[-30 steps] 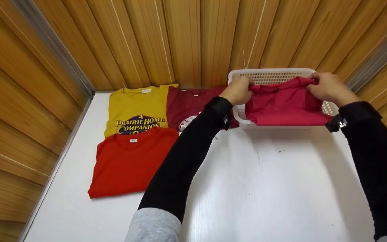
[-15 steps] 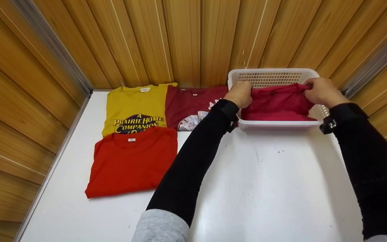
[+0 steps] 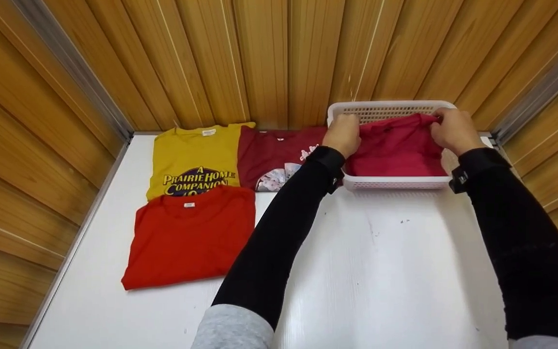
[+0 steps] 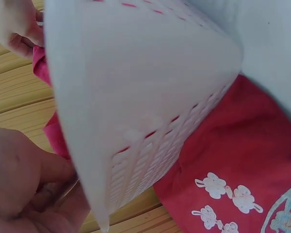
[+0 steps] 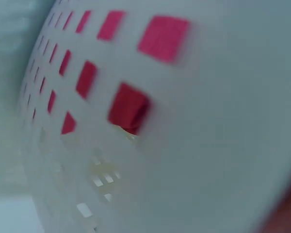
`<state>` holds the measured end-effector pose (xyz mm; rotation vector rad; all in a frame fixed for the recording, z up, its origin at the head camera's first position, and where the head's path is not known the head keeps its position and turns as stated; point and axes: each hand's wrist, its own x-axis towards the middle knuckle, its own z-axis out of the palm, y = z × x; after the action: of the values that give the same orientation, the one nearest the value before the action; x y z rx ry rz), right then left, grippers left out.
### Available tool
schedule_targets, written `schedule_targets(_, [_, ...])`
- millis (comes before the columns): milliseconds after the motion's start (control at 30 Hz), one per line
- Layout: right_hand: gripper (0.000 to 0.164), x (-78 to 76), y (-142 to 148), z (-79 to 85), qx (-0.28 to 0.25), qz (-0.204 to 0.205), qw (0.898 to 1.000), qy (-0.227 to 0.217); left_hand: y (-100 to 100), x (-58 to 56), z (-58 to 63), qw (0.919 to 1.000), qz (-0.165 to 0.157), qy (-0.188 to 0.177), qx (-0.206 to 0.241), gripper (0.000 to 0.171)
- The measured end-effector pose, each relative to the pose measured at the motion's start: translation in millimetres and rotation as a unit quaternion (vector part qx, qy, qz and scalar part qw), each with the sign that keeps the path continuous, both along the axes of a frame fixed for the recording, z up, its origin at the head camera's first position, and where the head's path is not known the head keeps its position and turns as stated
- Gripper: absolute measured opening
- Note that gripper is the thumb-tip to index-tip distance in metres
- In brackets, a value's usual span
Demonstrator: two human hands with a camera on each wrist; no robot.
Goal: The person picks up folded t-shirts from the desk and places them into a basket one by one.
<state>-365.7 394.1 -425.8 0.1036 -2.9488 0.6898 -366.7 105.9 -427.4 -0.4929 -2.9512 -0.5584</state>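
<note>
A crimson shirt [image 3: 395, 150] lies folded inside a white plastic basket [image 3: 395, 182] at the back right in the head view. My left hand [image 3: 343, 134] grips the shirt's upper left corner, just over the basket's left rim. At the upper right corner, my right hand [image 3: 457, 132] pinches the cloth near the right rim. In the left wrist view, the basket's pale wall [image 4: 136, 73] stands between the camera and most of the shirt. Red cloth [image 5: 131, 107] shows through the basket's holes in the right wrist view, where only a blurred sliver of skin appears.
Left of the basket lie a dark red printed shirt [image 3: 279, 150], a yellow shirt [image 3: 196, 150] with lettering and a bright red shirt [image 3: 194, 237], all folded flat. They rest on a white table [image 3: 385, 271]. Wood-patterned walls [image 3: 259, 58] enclose the back and sides.
The crimson shirt has gone down into the basket; its lower edge earlier overlapped the front rim. My right hand has shifted left, lifting its corner slightly in the last half second.
</note>
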Motion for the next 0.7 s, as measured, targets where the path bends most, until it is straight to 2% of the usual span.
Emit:
schedule_targets(167, [0.04, -0.1, -3, 1.2, -0.011, -0.011, 1.0, 0.012, -2, -0.7, -0.2, 0.9999, 0.003, 0.006, 0.009, 0.025])
schedule_targets(300, [0.049, 3.8, -5, 9.6, -0.009, -0.01, 0.999, -0.043, -9, -1.1, 3.0, 0.9994, -0.008, 0.012, 0.031, 0.029])
schedule_targets(400, [0.05, 12.4, -12, 15.3, -0.01, 0.002, 0.997, -0.071, -18, 0.8, 10.2, 0.9983, -0.026, 0.013, 0.05, 0.034])
schedule_targets(467, [0.047, 20.4, -20, 17.8, -0.017, 0.013, 0.998, -0.062, -25, 5.0, 16.9, 0.9969, -0.044, 0.008, 0.065, 0.036])
schedule_targets(533, [0.042, 31.1, -30, 20.5, -0.03, 0.024, 0.999, -0.036, -33, 11.3, 22.7, 0.9949, -0.062, 0.001, 0.08, 0.036])
schedule_targets(700, [0.028, 66.3, -64, 28.2, -0.082, 0.063, 0.994, 0.044, -57, 39.2, 34.0, 0.986, -0.123, 0.002, 0.113, 0.031])
